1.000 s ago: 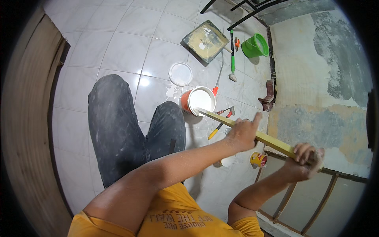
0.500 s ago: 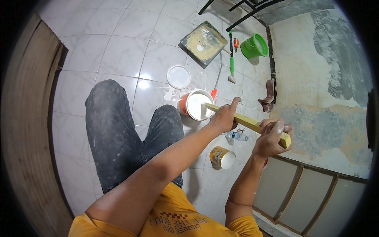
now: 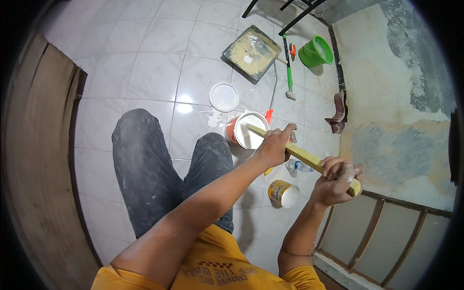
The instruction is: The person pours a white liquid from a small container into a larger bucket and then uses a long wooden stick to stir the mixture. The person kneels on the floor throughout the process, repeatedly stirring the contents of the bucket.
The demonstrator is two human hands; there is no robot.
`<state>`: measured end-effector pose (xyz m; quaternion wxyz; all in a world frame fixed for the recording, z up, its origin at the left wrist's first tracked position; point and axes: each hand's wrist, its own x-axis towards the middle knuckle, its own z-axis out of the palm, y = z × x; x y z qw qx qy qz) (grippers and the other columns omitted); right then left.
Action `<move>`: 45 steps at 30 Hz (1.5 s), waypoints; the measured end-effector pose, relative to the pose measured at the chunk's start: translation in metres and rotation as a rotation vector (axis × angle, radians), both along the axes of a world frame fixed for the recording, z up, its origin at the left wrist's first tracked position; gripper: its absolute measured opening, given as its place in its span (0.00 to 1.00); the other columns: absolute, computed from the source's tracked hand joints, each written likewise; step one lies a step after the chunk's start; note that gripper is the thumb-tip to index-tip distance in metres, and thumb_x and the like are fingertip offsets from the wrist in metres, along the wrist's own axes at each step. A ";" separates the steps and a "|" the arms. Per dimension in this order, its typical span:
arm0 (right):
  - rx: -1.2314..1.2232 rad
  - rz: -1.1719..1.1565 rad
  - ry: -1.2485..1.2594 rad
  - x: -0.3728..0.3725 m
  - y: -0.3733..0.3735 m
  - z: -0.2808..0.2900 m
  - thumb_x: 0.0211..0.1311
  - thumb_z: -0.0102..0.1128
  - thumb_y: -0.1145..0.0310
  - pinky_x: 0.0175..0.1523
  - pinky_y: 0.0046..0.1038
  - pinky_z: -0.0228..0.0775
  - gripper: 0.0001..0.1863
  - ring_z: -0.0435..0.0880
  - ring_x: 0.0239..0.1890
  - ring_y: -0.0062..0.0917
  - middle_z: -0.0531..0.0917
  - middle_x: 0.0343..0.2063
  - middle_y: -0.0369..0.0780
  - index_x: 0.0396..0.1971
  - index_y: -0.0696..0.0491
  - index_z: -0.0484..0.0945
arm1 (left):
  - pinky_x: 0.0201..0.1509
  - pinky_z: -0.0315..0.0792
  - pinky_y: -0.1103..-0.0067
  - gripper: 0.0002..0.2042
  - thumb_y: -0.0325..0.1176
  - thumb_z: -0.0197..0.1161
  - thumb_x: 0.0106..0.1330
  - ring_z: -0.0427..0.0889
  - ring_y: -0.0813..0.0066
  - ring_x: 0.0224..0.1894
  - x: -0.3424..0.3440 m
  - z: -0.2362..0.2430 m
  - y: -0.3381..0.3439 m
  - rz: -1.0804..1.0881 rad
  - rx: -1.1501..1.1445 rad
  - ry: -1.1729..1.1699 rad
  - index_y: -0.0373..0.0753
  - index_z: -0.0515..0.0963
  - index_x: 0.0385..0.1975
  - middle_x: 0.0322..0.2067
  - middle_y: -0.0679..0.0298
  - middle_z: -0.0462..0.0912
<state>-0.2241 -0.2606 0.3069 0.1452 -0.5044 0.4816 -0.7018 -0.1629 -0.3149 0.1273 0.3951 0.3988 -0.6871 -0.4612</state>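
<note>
While the left hand (image 3: 275, 147) wraps the middle of a yellowish stick (image 3: 305, 155) and the right hand (image 3: 333, 186) grips near its upper end, its lower end sits inside an orange bucket (image 3: 231, 131) of white liquid (image 3: 246, 138).
A hard sideways push could tip the bucket or slop liquid onto the tiles (image 3: 154, 72); the stick's depth is unclear, and a yellow object (image 3: 268, 171) by the left wrist is mostly hidden.

Pale yellow stick (image 3: 304, 156), white paint (image 3: 248, 139), red-and-white bucket (image 3: 231, 131), green pail (image 3: 311, 55), grey-veined white tiles (image 3: 155, 72)

Tiled floor (image 3: 154, 72), orange bucket (image 3: 232, 131), green bucket (image 3: 311, 56), tray (image 3: 264, 48)
</note>
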 end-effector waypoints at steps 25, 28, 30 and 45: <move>0.020 -0.170 0.261 0.021 -0.027 -0.012 0.63 0.61 0.83 0.27 0.20 0.68 0.14 0.72 0.17 0.15 0.69 0.17 0.32 0.25 0.55 0.65 | 0.46 0.79 0.59 0.24 0.28 0.72 0.56 0.87 0.43 0.41 0.005 0.010 -0.010 -0.050 0.146 0.079 0.42 0.75 0.55 0.32 0.47 0.85; 0.039 -0.164 0.067 0.030 -0.041 0.006 0.65 0.61 0.82 0.26 0.22 0.69 0.15 0.72 0.15 0.15 0.70 0.15 0.33 0.24 0.54 0.65 | 0.48 0.79 0.59 0.25 0.30 0.74 0.56 0.87 0.43 0.42 0.016 0.014 -0.010 -0.097 0.110 -0.018 0.42 0.75 0.54 0.33 0.45 0.86; 0.017 -0.163 -0.022 0.025 -0.046 0.013 0.68 0.61 0.81 0.23 0.23 0.69 0.15 0.70 0.13 0.16 0.71 0.14 0.33 0.25 0.54 0.64 | 0.47 0.79 0.59 0.25 0.29 0.74 0.56 0.87 0.42 0.43 0.020 0.021 -0.012 -0.081 0.135 -0.078 0.42 0.75 0.54 0.34 0.45 0.86; 0.036 -0.322 -0.008 0.018 -0.025 0.009 0.71 0.59 0.82 0.24 0.26 0.71 0.17 0.69 0.11 0.17 0.70 0.11 0.36 0.26 0.53 0.61 | 0.49 0.80 0.60 0.22 0.28 0.72 0.55 0.87 0.42 0.45 0.003 0.022 -0.003 -0.186 0.185 -0.076 0.42 0.75 0.51 0.38 0.47 0.88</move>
